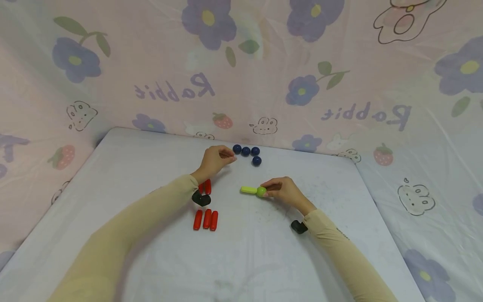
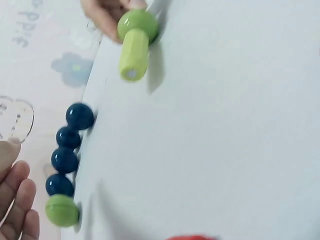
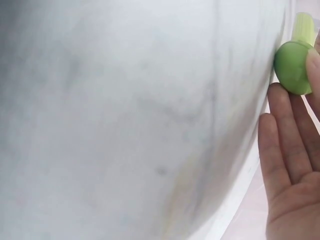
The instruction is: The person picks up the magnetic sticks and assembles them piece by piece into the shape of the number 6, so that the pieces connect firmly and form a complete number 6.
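On the left of the white table (image 1: pixel 260 260), a beige sleeve (image 1: pixel 139 218) is crossing beside the red rods (image 1: pixel 207 219): three are lying nearer the person, and farther off two are showing partly behind the left wrist and its black camera (image 1: pixel 201 198). The left hand (image 1: pixel 216 160) is hovering near the far edge, its fingers loosely bent, thumb and fingertips standing apart, holding nothing visible. Just beside it, in the left wrist view, a lone ball (image 2: pixel 62 210), light green, is sitting at the end of the blue balls (image 1: pixel 246 151). Of these four, three are forming a row and one is resting nearer the person. Farther right and nearer, a yellow-green stick (image 1: pixel 248 190) is pointing left, its end touching the green ball (image 1: pixel 261 191). The right hand (image 1: pixel 287 191) is pinching that ball between thumb and fingers, closed to its width. Behind the table, a flowered cloth (image 1: pixel 245 96) is hanging.
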`<state>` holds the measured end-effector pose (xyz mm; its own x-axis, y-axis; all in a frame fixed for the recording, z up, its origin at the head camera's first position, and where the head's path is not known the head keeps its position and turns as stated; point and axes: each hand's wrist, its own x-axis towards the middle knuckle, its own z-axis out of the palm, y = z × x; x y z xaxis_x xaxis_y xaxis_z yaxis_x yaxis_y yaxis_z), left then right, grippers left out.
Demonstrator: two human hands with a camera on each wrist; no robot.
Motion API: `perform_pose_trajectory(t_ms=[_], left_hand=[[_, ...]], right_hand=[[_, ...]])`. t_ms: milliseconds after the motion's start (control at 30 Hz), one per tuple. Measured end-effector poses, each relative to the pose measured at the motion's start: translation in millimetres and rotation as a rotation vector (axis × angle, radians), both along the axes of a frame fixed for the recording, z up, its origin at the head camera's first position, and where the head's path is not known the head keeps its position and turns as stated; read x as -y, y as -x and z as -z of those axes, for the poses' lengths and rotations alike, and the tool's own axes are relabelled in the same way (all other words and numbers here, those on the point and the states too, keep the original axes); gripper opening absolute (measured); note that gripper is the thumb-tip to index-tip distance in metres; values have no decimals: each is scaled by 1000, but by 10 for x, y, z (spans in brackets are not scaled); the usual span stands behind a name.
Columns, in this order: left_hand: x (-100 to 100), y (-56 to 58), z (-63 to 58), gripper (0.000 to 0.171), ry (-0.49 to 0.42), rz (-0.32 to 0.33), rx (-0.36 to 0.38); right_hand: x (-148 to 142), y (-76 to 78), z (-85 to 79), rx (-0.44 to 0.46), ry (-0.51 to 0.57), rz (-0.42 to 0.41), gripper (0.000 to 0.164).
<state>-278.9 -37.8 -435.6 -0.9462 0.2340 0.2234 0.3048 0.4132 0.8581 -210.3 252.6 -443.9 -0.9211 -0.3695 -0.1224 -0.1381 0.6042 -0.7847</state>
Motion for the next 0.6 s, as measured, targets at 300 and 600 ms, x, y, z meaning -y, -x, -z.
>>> perform_pose_trajectory(t_ms=[300,600], left_hand=[[121,238,4,36,7,-71,35],[164,402,85,47,67,-44,129]], right_hand=[[-2,-2,-7,11,-8,0,34],[27,1,-31,18,-7,5,34]])
